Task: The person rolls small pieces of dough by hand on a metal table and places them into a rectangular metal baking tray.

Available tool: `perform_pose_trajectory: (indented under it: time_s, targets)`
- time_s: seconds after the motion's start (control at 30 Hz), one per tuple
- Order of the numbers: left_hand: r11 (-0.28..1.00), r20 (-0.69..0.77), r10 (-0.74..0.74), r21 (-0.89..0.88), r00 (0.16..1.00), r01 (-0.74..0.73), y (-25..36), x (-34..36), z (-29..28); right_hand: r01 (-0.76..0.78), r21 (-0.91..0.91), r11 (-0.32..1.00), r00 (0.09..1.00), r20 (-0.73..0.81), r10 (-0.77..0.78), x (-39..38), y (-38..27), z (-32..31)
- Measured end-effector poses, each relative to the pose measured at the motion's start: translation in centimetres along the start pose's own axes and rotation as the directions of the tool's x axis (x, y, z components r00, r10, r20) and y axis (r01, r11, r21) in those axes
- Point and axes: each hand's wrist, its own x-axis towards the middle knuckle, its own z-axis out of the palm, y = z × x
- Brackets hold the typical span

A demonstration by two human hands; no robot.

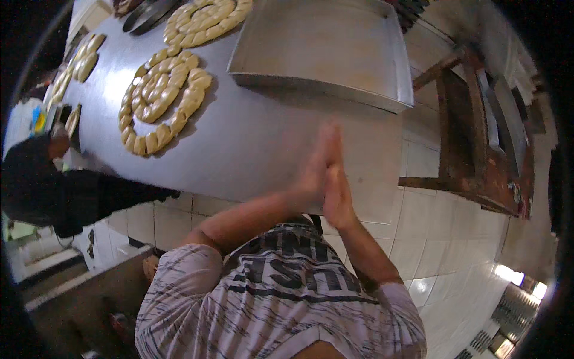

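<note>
Over the near edge of the steel work table [251, 161], my left hand [312, 173] and my right hand [338, 194] meet palm to palm. Their fingers are stretched out together, pointing away from me. Motion smears the left hand and the fingertips. No object shows between the palms. Left of them lies a coil of pale, segmented dough [156, 90], its outer end curving round the spiral. A second dough coil [206, 23] sits just beyond it. Ahead and to the right, a large rectangular metal baking pan [320, 51] rests on the table.
More dough [86, 58] lies at the table's left side, and a dark round pan [146, 17] stands at the back. A person in dark clothes [36, 179] is at the left. On the right, a wooden rack [472, 119] holding metal trays stands on the tiled floor [430, 233].
</note>
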Motion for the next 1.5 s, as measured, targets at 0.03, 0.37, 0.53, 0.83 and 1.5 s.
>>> perform_pose_trajectory:
  time_s: [0.03, 0.37, 0.53, 0.83, 1.5]
  targets:
    - [0.995, 0.053, 0.065, 0.076, 0.996, -0.069, -0.5, -1.7, 1.4, -0.063, 0.086, 0.994, 0.997, -0.031, 0.066, 1.5, -0.1, 0.6]
    - [0.798, -0.492, 0.501, 0.581, 0.712, -0.161, 12.0, -2.6, -18.6, -0.249, 0.242, 0.938, 0.350, 0.925, -0.146, 0.4, -2.1, 12.7]
    - [-0.010, -0.054, 0.582, 0.997, 0.811, 0.074, 15.7, -9.7, -31.3, 0.521, -0.340, 0.783, 0.611, 0.789, -0.064, 6.7, -1.0, 20.8]
    - [-0.218, 0.249, 0.161, 0.953, 0.955, -0.211, 15.8, -3.3, -35.4, 0.719, -0.425, 0.550, 0.643, 0.708, -0.293, 7.2, 1.4, 29.8]
    - [0.974, 0.443, -0.019, -0.194, 0.896, 0.116, 15.8, 3.4, -20.5, 0.019, -0.938, 0.346, 0.990, -0.031, -0.138, -1.0, 5.4, 8.8]
